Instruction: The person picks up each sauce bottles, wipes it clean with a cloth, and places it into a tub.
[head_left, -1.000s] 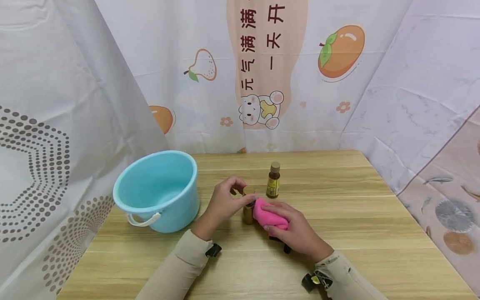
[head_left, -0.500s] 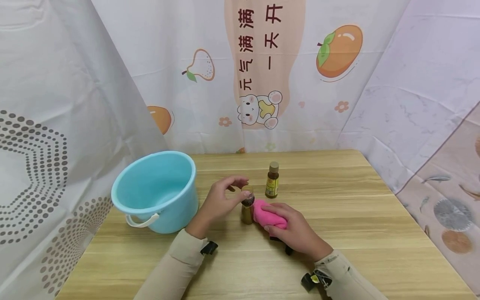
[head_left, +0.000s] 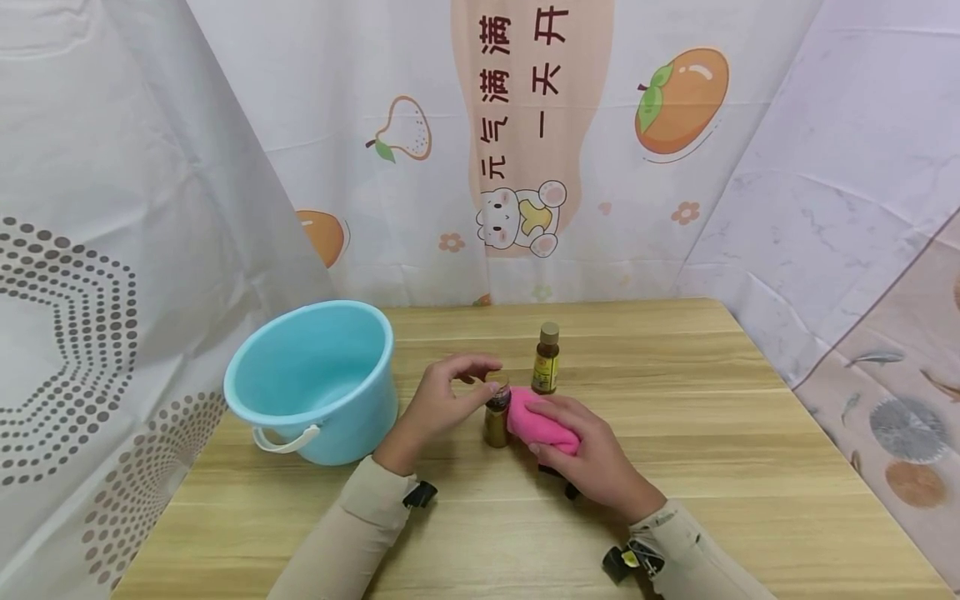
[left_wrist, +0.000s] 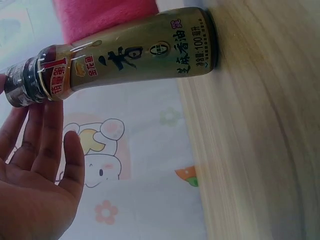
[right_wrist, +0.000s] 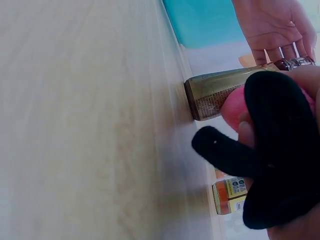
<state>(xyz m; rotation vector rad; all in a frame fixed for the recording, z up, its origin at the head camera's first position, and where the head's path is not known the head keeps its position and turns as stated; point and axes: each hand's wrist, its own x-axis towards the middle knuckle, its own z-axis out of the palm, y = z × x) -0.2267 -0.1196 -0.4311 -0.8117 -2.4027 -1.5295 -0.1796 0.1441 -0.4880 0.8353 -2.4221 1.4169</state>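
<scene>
My left grip [head_left: 441, 400] pinched the tall bottle [head_left: 497, 423] by its top, upright on the surface [head_left: 735, 442]. My right grip [head_left: 592, 454] squeezed the pink cloth [head_left: 529, 427] against its side. Wiping looked started, maybe not finished.

The head camera looks forward and down from well back at six o'clock, framing the pale wood-grain tabletop [head_left: 712, 417] and, at eight o'clock, the round light-blue plastic bucket [head_left: 363, 417]. Both wrist cameras look from close by, rolled sideways: tabletop toward three o'clock in the left, nine in the right. All three share the slim golden-brown glass bottle [left_wrist: 145, 52]; head and right wrist, the bucket.
</scene>
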